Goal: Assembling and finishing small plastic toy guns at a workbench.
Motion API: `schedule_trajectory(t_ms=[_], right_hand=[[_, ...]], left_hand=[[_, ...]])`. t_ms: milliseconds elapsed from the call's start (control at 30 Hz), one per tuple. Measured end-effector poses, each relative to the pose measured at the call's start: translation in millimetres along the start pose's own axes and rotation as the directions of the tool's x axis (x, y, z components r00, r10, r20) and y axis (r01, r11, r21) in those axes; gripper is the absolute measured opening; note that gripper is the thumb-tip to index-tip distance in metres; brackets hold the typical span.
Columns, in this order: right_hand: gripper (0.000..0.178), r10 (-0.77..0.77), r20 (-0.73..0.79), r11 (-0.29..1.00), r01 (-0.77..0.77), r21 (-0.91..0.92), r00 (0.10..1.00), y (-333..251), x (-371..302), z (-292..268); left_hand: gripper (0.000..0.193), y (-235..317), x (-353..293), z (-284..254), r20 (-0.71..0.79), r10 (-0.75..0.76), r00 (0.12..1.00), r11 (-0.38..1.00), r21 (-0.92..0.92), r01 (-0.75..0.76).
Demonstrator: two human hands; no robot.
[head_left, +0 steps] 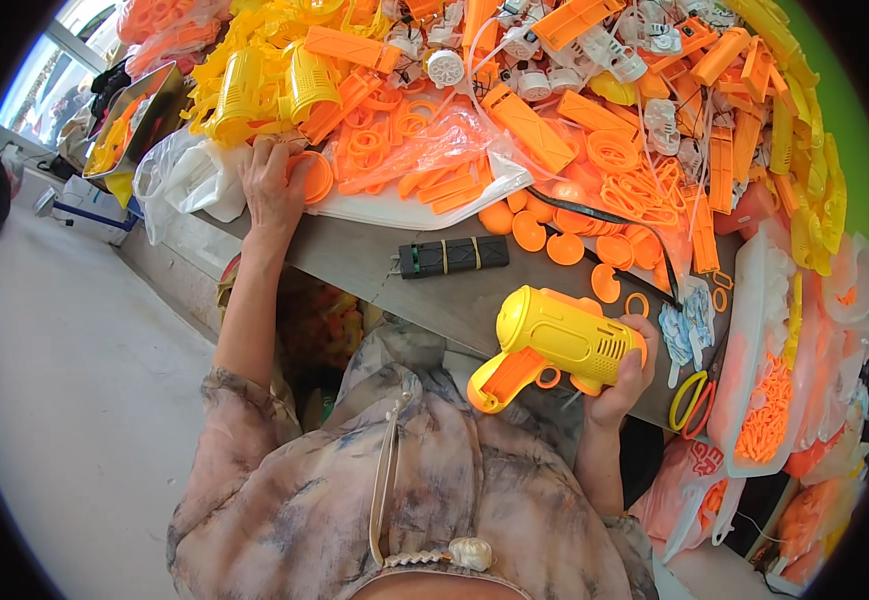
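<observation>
My right hand (627, 385) is wrapped around the front end of a yellow and orange toy gun (565, 335), holding it above the table's near edge. The gun's orange handle points toward the lower left. At the far left of the tabletop, my left hand (273, 185) reaches into the pile with curled fingers. Its thumb side is beside round orange caps (317, 180), and yellow toy gun shells (240, 95) lie just beyond. What its fingertips hold, if anything, is hidden.
A black, rubber-banded tool (455, 257) lies on the grey tabletop (355, 250). Orange discs (565, 248), battery boxes (527, 130) and white motor units (445, 68) heap behind it. Yellow-and-red-handled scissors (692, 403) and a bin with small orange parts (767, 410) are at right.
</observation>
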State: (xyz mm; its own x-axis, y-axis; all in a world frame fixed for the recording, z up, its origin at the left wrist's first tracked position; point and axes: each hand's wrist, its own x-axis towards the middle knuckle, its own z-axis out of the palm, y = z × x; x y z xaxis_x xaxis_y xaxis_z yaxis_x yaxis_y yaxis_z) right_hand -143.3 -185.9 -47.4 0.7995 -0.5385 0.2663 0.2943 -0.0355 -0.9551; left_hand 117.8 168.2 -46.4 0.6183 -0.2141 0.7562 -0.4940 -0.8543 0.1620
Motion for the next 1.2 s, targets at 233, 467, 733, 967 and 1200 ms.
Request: schedule_trajectory(t_ms=[233,467,733,967,1200], right_hand=[[0.042,0.004,0.005,1.000,-0.004,0.009,1.000,1.6,-0.5,-1.0],[0.042,0.021,-0.029,1.000,-0.021,0.011,0.999,-2.5,2.3,4.0],[0.051,-0.100,-0.100,0.994,0.104,0.045,0.990,-31.5,8.7,35.9],[0.055,-0.278,-0.038,0.943,0.265,-0.200,0.960,-31.2,-0.9,29.9],[0.057,-0.233,0.005,0.951,0.229,-0.207,0.973,-36.3,-9.4,27.7]], left_hand=[[0.015,2.3,3.6,-1.4,-0.091,0.056,0.994,0.998,0.025,-0.054],[0.010,6.6,13.6,-10.6,-0.217,-0.009,0.976,0.997,-0.079,-0.008],[0.005,168.1,-14.5,-32.7,-0.029,-0.124,0.992,0.604,-0.796,0.053],[0.031,213.6,-14.6,-62.7,0.483,0.166,0.860,0.223,-0.868,0.444],[0.047,215.6,-30.1,-71.2,0.474,0.237,0.848,0.185,-0.879,0.439]])
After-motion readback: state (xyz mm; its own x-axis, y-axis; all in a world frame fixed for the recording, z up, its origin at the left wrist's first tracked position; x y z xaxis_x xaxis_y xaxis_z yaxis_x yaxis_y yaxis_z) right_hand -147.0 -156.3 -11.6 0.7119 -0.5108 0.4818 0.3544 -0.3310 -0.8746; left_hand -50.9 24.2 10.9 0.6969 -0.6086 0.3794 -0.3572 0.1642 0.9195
